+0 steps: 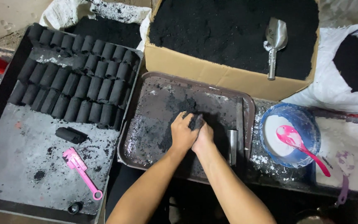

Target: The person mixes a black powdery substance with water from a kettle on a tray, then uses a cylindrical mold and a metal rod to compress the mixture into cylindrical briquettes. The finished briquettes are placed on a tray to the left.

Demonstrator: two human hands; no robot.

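Black powder (196, 121) sits as a small clump pressed between both hands over the middle of a brown tray (154, 93). Left hand (182, 133) curls its fingers over the clump, and right hand (204, 136) cups it from the other side, the two hands touching each other. Loose black dust is smeared over the tray floor around them. Just right of the hands a short metal tube (232, 146) lies on the tray. Behind the tray stands a cardboard box (212, 72) full of black powder, with a metal scoop (274, 41) lying in it. To the right is a blue bowl (307, 122) of white powder holding a pink spoon (301, 146). On the left a dark board (17, 166) carries rows of black cylinders (77, 79), one loose cylinder (70, 135) and a pink tool (81, 166).
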